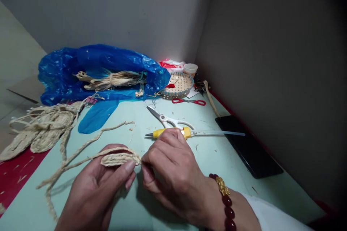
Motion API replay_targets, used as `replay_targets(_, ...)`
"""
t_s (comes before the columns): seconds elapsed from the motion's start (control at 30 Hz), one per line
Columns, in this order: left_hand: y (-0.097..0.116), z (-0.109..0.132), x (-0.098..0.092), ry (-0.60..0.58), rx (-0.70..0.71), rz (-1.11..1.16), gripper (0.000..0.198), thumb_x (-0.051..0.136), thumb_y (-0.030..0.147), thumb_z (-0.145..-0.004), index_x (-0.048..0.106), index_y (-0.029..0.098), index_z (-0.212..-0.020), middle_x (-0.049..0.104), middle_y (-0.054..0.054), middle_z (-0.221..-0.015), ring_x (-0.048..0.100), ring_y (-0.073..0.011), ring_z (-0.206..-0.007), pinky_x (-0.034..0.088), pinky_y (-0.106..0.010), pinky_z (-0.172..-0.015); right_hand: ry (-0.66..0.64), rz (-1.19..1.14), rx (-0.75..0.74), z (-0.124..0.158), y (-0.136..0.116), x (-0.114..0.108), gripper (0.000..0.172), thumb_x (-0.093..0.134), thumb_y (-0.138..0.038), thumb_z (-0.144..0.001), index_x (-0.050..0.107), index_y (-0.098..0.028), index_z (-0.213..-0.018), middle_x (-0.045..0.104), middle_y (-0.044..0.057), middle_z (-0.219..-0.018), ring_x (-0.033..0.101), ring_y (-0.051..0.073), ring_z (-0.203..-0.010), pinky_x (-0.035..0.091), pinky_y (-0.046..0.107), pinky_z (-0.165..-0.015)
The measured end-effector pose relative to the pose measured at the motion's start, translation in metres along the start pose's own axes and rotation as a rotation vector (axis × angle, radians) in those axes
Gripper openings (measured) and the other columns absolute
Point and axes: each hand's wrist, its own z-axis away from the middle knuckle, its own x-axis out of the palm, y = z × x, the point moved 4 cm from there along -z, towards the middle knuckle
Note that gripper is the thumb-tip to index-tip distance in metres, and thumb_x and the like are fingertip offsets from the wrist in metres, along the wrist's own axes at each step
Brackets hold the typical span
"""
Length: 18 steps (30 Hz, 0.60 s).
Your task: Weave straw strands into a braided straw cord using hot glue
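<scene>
Left hand [100, 184] grips one coiled braid [118, 159] between thumb and fingers, and I can see the right hand [173, 169] pinching at its right end, both over the pale green tabletop [271, 198]. Beyond, I count two pairs of scissors, one with white handles [173, 121], one with red [201, 102], plus one yellow glue gun [159, 133], one black flat device [251, 148], one blue bag [58, 70] and one cup [190, 68].
</scene>
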Motion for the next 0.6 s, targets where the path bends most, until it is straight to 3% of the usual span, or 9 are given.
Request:
replay_targets(0.13, 0.006, -0.001, -0.004, -0.006, 0.099, -0.027, 0.027, 0.084, 0.040, -0.068, 0.069, 0.025, -0.085, 0.066, 0.003, -0.070, 0.059, -0.0139, -0.067, 0.053, -0.018, -0.061, 0.028, -0.111, 0.107, -0.001, -0.001, -0.006, 0.008, 0.057, -0.019, -0.091, 0.062, -0.013, -0.093, 0.064, 0.005, -0.081, 0.052, 0.019, -0.079, 0.041, 0.040, -0.081)
replay_targets(0.2, 0.010, -0.002, -0.007, -0.008, 0.128, -0.002, 0.027, 0.085, 0.038, -0.067, 0.071, 0.024, -0.085, 0.068, 0.001, -0.074, 0.061, -0.0153, -0.071, 0.055, -0.020, -0.063, 0.031, -0.195, 0.181, -0.003, 0.000, -0.009, 0.013, 0.059, -0.020, -0.088, 0.062, -0.014, -0.100, 0.065, 0.005, -0.085, 0.055, 0.020, -0.082, 0.042, 0.038, -0.081)
replay_targets(0.33, 0.018, 0.002, -0.005, 0.005, 0.171, 0.058, 0.026, 0.087, 0.037, -0.063, 0.072, 0.024, -0.080, 0.068, 0.001, -0.077, 0.060, -0.0148, -0.071, 0.055, -0.018, -0.062, 0.006, -0.296, 0.226, -0.007, 0.001, -0.012, 0.014, 0.059, -0.016, -0.085, 0.062, -0.014, -0.098, 0.067, 0.005, -0.086, 0.058, 0.019, -0.083, 0.043, 0.037, -0.080)
replay_targets(0.47, 0.021, 0.007, 0.001, 0.010, 0.161, 0.057, 0.023, 0.087, 0.035, -0.063, 0.071, 0.024, -0.076, 0.065, 0.002, -0.075, 0.057, -0.0146, -0.070, 0.053, -0.017, -0.062, 0.001, -0.328, 0.248, -0.009, 0.001, -0.012, 0.017, 0.060, -0.016, -0.083, 0.064, -0.012, -0.100, 0.068, 0.006, -0.090, 0.059, 0.019, -0.084, 0.042, 0.036, -0.082)
replay_targets(0.6, 0.015, 0.004, 0.000, -0.070, 0.058, 0.140, 0.021, 0.086, 0.031, -0.065, 0.071, 0.024, -0.079, 0.065, 0.001, -0.073, 0.056, -0.0148, -0.069, 0.053, -0.019, -0.062, 0.027, -0.413, 0.435, -0.007, 0.008, -0.016, 0.015, 0.062, -0.019, -0.086, 0.066, -0.014, -0.100, 0.069, 0.005, -0.093, 0.061, 0.018, -0.086, 0.042, 0.035, -0.086)
